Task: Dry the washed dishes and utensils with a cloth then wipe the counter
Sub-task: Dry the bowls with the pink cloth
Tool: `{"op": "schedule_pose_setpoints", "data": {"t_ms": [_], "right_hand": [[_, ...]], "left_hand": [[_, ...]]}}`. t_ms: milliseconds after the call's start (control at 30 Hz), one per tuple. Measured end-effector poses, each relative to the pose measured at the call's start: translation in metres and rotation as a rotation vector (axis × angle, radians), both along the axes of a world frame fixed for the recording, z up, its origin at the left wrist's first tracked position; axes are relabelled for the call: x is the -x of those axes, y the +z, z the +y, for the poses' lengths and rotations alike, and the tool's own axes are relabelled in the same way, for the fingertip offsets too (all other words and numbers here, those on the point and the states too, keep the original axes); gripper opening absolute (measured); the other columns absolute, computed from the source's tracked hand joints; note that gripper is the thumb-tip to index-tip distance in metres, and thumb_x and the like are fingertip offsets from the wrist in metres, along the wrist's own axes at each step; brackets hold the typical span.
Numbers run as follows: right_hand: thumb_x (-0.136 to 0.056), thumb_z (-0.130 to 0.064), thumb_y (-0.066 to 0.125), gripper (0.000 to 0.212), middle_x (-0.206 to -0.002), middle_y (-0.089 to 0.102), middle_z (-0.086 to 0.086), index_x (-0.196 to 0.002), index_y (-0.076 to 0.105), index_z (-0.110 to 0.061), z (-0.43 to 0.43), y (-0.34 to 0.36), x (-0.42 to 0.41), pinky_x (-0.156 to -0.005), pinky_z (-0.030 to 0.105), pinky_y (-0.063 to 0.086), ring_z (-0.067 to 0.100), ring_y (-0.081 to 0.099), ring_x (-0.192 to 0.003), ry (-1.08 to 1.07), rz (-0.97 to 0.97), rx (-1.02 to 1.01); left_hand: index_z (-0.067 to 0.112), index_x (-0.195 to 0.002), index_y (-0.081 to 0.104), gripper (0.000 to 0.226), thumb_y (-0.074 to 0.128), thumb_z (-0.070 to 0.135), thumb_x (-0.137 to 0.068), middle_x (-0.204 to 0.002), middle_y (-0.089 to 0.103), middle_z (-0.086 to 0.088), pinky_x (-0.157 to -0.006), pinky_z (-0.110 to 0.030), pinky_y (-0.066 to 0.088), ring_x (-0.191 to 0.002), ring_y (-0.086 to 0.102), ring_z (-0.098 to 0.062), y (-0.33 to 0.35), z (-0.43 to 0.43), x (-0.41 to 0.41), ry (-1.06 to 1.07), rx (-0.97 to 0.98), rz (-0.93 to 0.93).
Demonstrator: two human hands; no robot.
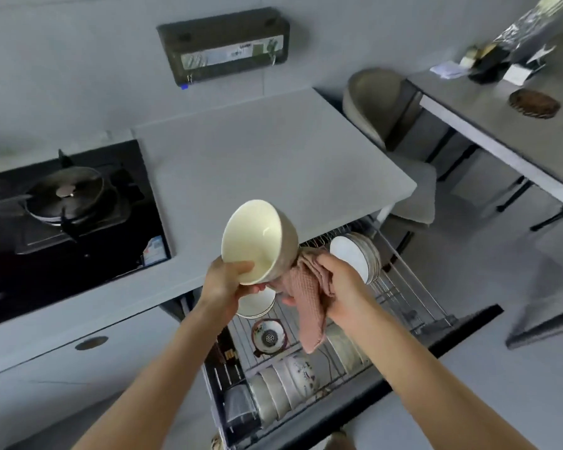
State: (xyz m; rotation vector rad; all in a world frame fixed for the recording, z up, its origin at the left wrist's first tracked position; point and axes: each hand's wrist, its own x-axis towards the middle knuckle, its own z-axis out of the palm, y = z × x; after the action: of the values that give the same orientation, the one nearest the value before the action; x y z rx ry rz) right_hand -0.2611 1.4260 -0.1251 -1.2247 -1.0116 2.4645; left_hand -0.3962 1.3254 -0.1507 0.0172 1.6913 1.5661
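Observation:
My left hand grips a cream bowl by its rim, thumb inside, tilted so its inside faces me. My right hand holds a pink waffle cloth against the bowl's outer underside; the cloth's end hangs down. Both are above an open pull-out drawer rack that holds upright white plates, a stack of white bowls, a patterned bowl and a row of bowls on edge. The grey counter lies just behind the bowl.
A black gas hob with a lidded pan sits at the left. A box-like holder hangs on the wall. To the right stand a chair and a table with small items.

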Motion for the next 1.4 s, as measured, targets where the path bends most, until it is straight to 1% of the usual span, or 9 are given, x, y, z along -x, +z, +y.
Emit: {"op": "schedule_pose_setpoints", "data": {"t_ms": [100,200,333,467,633,767,1033,1200,1400], "right_hand": [[-0.088,0.003,0.045,0.031,-0.109,0.065,0.016,-0.112,0.059,-0.012,0.050,-0.010,-0.028,-0.064,0.037,0.057,0.028,0.063,-0.092,0.257,-0.059,-0.230],[-0.078,0.008,0.060,0.071,-0.114,0.059,-0.006,-0.133,0.043,-0.034,0.096,-0.022,-0.048,-0.071,0.027,0.055,0.007,0.061,-0.094,0.629,-0.233,-0.656],[-0.069,-0.018,0.080,0.099,-0.101,0.069,-0.008,-0.148,0.022,-0.032,0.130,-0.041,-0.047,-0.093,0.030,0.045,0.006,0.062,-0.100,0.781,-0.139,-0.544],[-0.060,-0.038,0.075,0.099,-0.081,0.065,-0.007,-0.148,0.031,-0.027,0.150,-0.058,-0.036,-0.085,0.029,0.047,0.013,0.063,-0.081,0.785,-0.141,-0.392],[-0.079,-0.015,0.073,0.062,-0.094,0.067,0.002,-0.133,0.047,-0.030,0.164,-0.085,-0.041,-0.069,0.022,0.053,0.008,0.069,-0.072,0.857,-0.226,-0.357],[-0.079,-0.013,0.073,0.054,-0.093,0.066,0.005,-0.124,0.051,-0.033,0.200,-0.099,-0.053,-0.079,0.033,0.053,0.014,0.066,-0.074,0.820,-0.338,-0.421],[-0.068,-0.044,0.072,0.079,-0.108,0.061,-0.003,-0.136,0.034,-0.032,0.265,-0.178,-0.092,-0.055,0.025,0.043,0.013,0.058,-0.077,1.307,-0.897,-1.311],[-0.073,-0.042,0.067,0.071,-0.122,0.051,0.008,-0.133,0.033,-0.029,0.266,-0.240,-0.110,-0.065,0.027,0.040,0.025,0.062,-0.091,1.384,-1.075,-1.228],[-0.073,-0.039,0.072,0.068,-0.106,0.054,0.003,-0.130,0.038,-0.024,0.262,-0.297,-0.120,-0.064,0.027,0.047,0.019,0.056,-0.078,1.292,-1.118,-1.099]], "left_hand": [[-0.006,-0.128,0.044,0.044,0.048,-0.009,-0.084,-0.098,0.057,-0.025,-0.038,-0.020,0.047,-0.043,0.060,-0.023,-0.014,0.027,-0.005,0.137,0.084,0.002],[0.001,-0.128,0.044,0.042,0.049,-0.006,-0.087,-0.103,0.056,-0.025,-0.040,-0.021,0.050,-0.054,0.062,-0.028,-0.026,0.042,-0.021,0.167,0.135,-0.036],[0.006,-0.127,0.043,0.042,0.051,-0.005,-0.087,-0.111,0.052,-0.012,-0.045,-0.028,0.056,-0.083,0.059,-0.028,-0.047,0.056,-0.052,0.165,0.205,0.032],[0.004,-0.131,0.045,0.045,0.055,0.002,-0.088,-0.119,0.056,-0.016,-0.051,-0.029,0.056,-0.099,0.060,-0.034,-0.078,0.068,-0.083,0.106,0.279,-0.024],[0.011,-0.134,0.043,0.043,0.053,0.010,-0.092,-0.114,0.060,-0.012,-0.057,-0.030,0.059,-0.088,0.065,-0.026,-0.101,0.080,-0.102,0.024,0.267,-0.162],[0.027,-0.128,0.040,0.032,0.046,0.033,-0.098,-0.112,0.059,-0.013,-0.066,-0.035,0.061,-0.083,0.068,-0.025,-0.100,0.102,-0.100,-0.241,0.261,-0.251],[0.012,-0.115,0.052,0.019,0.048,0.016,-0.097,-0.110,0.060,-0.022,-0.084,-0.049,0.055,-0.093,0.061,-0.032,-0.123,0.120,-0.081,-0.093,0.386,-0.303],[0.012,-0.111,0.055,0.017,0.047,0.012,-0.096,-0.096,0.060,-0.018,-0.076,-0.043,0.056,-0.079,0.061,-0.028,-0.146,0.116,-0.080,-0.014,0.460,-0.410],[0.011,-0.089,0.056,0.010,0.049,0.014,-0.095,-0.085,0.062,-0.014,-0.073,-0.040,0.054,-0.073,0.061,-0.026,-0.174,0.117,-0.083,0.060,0.516,-0.541]]}}
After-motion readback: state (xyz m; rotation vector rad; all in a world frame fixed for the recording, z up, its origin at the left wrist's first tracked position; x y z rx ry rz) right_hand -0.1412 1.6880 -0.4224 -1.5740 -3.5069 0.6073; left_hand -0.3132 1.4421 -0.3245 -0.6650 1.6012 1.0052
